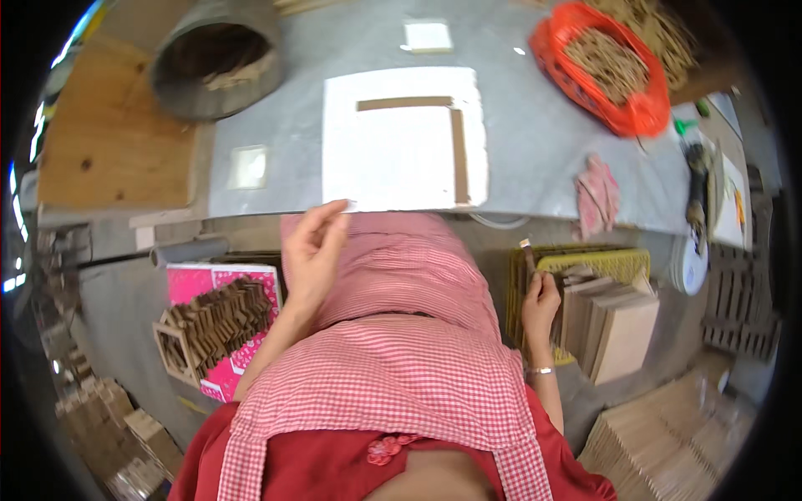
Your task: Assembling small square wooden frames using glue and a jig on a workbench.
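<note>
A white board (pixel 393 159) lies at the table's near edge. An L-shaped pair of brown strips (pixel 459 154) sits along its far and right sides. My left hand (pixel 314 249) is at the board's near left corner, fingers loosely apart and the index fingertip at its edge; I see nothing held in it. Low on the right, below the table's edge, my right hand (pixel 541 307) is closed round a small brush (pixel 528 255), dark-handled with a pale tip pointing up. Beside that hand, thin wooden boards (pixel 614 330) stand in a yellow basket (pixel 597 260).
A red plastic bag (pixel 643 117) of thin wooden pieces and a pink cloth (pixel 596 196) lie on the right of the table. A grey drum (pixel 255 83) lies at the far left. Stacked wooden frames (pixel 217 326) rest on a pink box (pixel 242 363) at left.
</note>
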The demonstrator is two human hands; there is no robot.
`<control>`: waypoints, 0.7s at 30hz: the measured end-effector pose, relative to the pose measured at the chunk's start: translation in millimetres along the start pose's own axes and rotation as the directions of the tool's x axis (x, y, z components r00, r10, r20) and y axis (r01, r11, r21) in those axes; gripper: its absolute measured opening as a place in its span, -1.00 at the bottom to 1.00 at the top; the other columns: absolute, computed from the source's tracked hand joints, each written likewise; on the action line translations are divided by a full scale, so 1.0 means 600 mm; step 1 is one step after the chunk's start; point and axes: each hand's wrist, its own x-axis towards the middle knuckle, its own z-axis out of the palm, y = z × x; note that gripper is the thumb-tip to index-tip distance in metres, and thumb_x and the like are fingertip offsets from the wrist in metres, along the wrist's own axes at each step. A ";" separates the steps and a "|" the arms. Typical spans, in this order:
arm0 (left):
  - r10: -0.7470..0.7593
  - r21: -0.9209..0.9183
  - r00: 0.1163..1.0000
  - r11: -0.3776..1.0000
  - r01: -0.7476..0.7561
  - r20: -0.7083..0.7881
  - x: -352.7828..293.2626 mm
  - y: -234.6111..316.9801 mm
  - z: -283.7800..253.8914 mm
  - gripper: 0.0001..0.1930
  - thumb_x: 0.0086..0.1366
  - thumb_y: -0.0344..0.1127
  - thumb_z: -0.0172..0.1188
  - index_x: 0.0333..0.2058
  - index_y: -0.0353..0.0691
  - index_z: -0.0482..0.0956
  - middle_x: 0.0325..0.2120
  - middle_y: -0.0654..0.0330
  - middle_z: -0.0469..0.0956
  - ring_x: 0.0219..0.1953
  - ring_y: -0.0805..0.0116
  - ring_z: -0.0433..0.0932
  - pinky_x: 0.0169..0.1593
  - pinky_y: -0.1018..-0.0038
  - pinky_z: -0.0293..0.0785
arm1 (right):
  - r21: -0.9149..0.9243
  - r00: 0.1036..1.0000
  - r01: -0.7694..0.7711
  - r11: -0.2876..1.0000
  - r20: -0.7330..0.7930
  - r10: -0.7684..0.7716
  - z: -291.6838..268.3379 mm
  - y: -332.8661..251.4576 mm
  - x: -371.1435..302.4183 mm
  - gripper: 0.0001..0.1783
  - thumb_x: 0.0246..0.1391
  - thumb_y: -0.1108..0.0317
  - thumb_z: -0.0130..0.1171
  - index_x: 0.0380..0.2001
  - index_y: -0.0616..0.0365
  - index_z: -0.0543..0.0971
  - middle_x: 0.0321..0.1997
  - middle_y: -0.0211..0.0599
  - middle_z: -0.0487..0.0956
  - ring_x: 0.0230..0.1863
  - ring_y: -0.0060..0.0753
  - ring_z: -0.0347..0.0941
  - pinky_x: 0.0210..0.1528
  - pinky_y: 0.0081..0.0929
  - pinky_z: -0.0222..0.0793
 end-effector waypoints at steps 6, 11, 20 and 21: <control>0.227 0.137 0.973 0.966 -0.219 -0.051 0.000 0.016 -0.028 -0.77 0.35 -0.55 0.23 -0.04 -0.32 0.68 -0.39 0.37 0.51 -0.39 0.61 0.46 -0.25 0.63 0.43 | -0.057 0.970 -0.165 0.985 0.170 0.172 0.110 0.091 0.134 -0.52 0.35 0.22 0.11 0.12 0.45 0.48 -0.24 0.19 0.69 -0.15 0.18 0.65 -0.10 -0.14 0.51; 0.173 0.085 0.942 0.984 -0.155 -0.289 0.005 -0.015 -0.122 -0.76 0.36 -0.54 0.22 -0.02 -0.32 0.69 -0.41 0.35 0.49 -0.40 0.61 0.45 -0.27 0.64 0.40 | 0.049 0.936 0.250 0.967 0.245 -0.254 0.047 0.052 0.060 -0.73 0.32 0.33 0.13 -0.20 0.39 0.62 -0.38 0.15 0.64 -0.44 -0.16 0.54 -0.30 -0.22 0.46; 0.033 -0.335 0.893 0.920 -0.202 -0.449 0.087 0.021 -0.173 -0.72 0.50 -0.34 0.10 0.06 -0.35 0.61 -0.46 0.37 0.49 -0.49 0.61 0.34 -0.36 0.64 0.29 | 0.400 0.712 0.581 0.709 0.172 -0.680 0.052 -0.431 0.144 -0.63 0.25 0.45 0.24 0.10 0.34 0.57 -0.23 -0.25 0.61 -0.28 -0.52 0.50 -0.22 -0.54 0.43; 0.041 -0.346 0.891 0.913 -0.217 -0.451 0.089 0.023 -0.171 -0.72 0.50 -0.34 0.10 0.06 -0.35 0.61 -0.46 0.37 0.49 -0.49 0.61 0.34 -0.36 0.64 0.29 | 0.403 0.628 0.670 0.624 0.142 -0.766 0.084 -0.484 0.173 -0.50 0.19 0.44 0.30 0.18 0.35 0.50 -0.09 -0.13 0.62 -0.18 -0.40 0.55 -0.13 -0.48 0.46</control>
